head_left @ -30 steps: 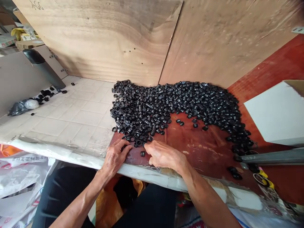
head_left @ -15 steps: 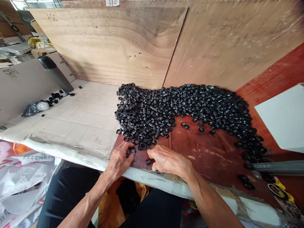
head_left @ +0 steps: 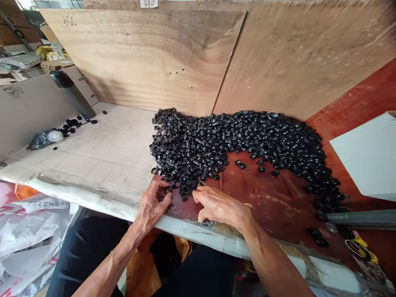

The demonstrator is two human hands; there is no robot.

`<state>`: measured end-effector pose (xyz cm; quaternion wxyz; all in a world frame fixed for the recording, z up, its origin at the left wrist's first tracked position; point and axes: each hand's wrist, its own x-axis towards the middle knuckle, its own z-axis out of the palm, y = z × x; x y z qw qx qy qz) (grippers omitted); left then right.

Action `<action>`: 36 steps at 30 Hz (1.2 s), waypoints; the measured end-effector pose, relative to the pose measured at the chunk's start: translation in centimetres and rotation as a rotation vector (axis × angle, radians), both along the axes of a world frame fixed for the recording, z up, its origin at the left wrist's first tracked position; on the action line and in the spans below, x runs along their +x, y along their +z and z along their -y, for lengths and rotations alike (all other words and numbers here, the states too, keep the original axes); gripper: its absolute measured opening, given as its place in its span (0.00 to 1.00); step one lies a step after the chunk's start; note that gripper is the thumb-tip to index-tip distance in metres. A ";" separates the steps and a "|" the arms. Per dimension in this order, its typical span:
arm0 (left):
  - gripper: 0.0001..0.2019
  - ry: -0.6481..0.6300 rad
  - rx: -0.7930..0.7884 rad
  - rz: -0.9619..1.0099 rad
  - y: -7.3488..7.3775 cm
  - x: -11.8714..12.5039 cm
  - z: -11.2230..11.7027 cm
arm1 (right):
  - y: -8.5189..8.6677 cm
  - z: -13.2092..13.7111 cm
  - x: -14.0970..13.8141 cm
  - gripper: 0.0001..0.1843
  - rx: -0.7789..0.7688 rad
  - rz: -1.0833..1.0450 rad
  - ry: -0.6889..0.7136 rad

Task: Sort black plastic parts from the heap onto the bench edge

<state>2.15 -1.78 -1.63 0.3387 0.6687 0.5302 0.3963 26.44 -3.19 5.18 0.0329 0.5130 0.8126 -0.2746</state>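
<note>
My left hand (head_left: 154, 205) is at the near left edge of the red-brown board, thumb and forefinger closed around a small black plastic ring (head_left: 167, 189). My right hand (head_left: 218, 205) rests low over the board just to the right, fingers curled but thumb and forefinger apart, with nothing visible between them. Its underside is hidden. Beyond both hands spreads a large heap of black plastic pieces (head_left: 188, 150), rings on the left and rounder caps toward the right. One black cap (head_left: 185, 198) lies between the hands at the heap's near edge.
A grey flask (head_left: 74, 97) stands on the pale left surface (head_left: 102, 154) near a plastic bag (head_left: 41, 140) and scattered black bits. Plywood (head_left: 148, 57) walls the back. At right are a metal bar (head_left: 361, 218), yellow-handled scissors (head_left: 360, 247) and a white box (head_left: 368, 156).
My left hand has drawn slightly left and up with the ring. The black piece near my right fingertips is no longer there; a cap now shows at the heap's near edge. My right hand has opened somewhat.
</note>
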 end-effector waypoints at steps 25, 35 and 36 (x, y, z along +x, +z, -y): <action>0.13 -0.197 -0.116 0.317 0.0 -0.3 0.9 | -4.1 -1.3 -4.5 0.08 0.464 -0.902 0.000; 0.13 -0.146 -0.060 0.465 -1.2 -0.7 1.0 | -3.4 -1.1 -4.8 0.08 0.392 -0.943 -0.168; 0.13 -0.139 -0.040 0.453 -1.3 -0.8 0.9 | -3.5 -1.1 -4.8 0.08 0.392 -0.939 -0.178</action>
